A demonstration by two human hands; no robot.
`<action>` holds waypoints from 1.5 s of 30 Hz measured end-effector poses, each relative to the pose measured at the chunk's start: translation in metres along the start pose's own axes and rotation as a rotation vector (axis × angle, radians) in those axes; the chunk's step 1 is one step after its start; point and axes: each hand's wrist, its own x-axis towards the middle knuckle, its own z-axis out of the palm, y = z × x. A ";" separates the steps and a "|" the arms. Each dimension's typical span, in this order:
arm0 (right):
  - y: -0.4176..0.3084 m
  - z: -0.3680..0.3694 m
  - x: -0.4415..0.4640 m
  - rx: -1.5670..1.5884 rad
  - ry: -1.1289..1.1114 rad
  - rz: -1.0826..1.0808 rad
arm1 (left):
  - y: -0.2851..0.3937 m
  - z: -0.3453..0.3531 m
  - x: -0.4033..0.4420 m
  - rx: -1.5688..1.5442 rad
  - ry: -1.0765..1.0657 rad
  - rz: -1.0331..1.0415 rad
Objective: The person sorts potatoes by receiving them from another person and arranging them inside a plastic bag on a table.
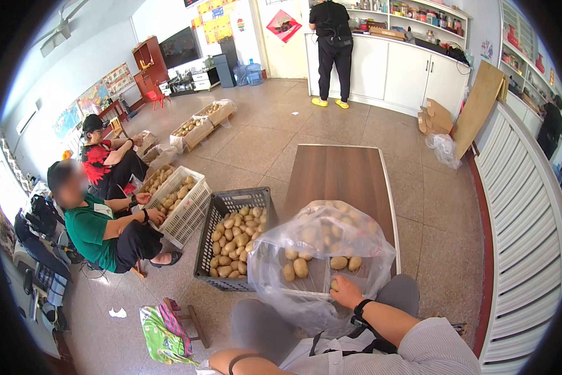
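My right hand (346,291) is closed around a potato (335,284) at the near edge of a box lined with a clear plastic bag (275,250). Inside the bag, several potatoes (300,268) lie on the bottom, and more show blurred through the plastic at the far end. My left hand (220,359) is low at the bottom edge, beside my knee; its fingers are out of sight, so its grip does not show. Left of the bag stands a dark plastic crate (201,265) heaped with potatoes (234,240).
A brown wooden table (337,172) extends beyond the bag. Two people sit at left by a white crate (190,215) of potatoes; another stands at the counter (368,65). A low stool (196,325) with cloth (162,334) is at lower left, a white railing (525,231) at right.
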 end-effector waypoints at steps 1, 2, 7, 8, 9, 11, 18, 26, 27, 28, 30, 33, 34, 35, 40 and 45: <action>-0.001 -0.001 0.000 0.002 -0.028 0.017 | -0.001 -0.009 0.008 -0.039 -0.019 0.013; -0.002 -0.002 0.000 0.002 -0.028 0.017 | -0.002 -0.014 0.013 -0.078 -0.037 0.026; -0.003 -0.004 0.001 -0.004 -0.050 0.030 | -0.001 0.004 -0.003 -0.027 -0.015 -0.003; -0.004 -0.004 0.001 -0.004 -0.051 0.030 | -0.001 0.003 -0.002 -0.004 -0.008 -0.010; -0.003 -0.003 0.001 -0.003 -0.052 0.033 | -0.001 0.002 -0.002 -0.003 -0.008 -0.011; -0.002 -0.002 0.001 -0.002 -0.053 0.037 | -0.005 0.000 -0.003 -0.063 -0.040 0.004; 0.005 0.006 0.003 -0.018 0.010 0.001 | -0.004 0.002 -0.001 -0.053 0.027 -0.003; 0.002 0.003 0.002 -0.012 -0.005 0.014 | -0.007 0.002 -0.006 -0.062 -0.040 0.014; 0.002 0.003 0.001 -0.012 -0.001 0.015 | -0.006 0.000 -0.003 -0.060 -0.037 0.014; 0.001 0.002 0.001 -0.012 0.003 0.016 | -0.003 -0.004 0.002 -0.027 -0.031 0.011; 0.001 0.002 0.001 -0.013 -0.002 0.023 | -0.003 -0.006 0.004 0.006 -0.025 0.008; 0.002 0.003 0.002 -0.014 0.000 0.016 | -0.006 0.001 -0.003 -0.065 0.005 0.005; 0.003 0.004 0.002 -0.015 0.008 0.002 | -0.007 0.003 -0.004 -0.052 0.002 0.008; 0.004 0.005 0.002 -0.015 0.008 0.002 | -0.007 0.004 -0.006 -0.045 0.000 0.010; 0.006 0.007 0.003 -0.025 0.014 -0.005 | -0.005 0.000 -0.004 -0.060 -0.018 0.014; 0.002 0.003 0.002 -0.009 -0.007 0.011 | -0.005 -0.001 -0.004 -0.082 -0.021 -0.001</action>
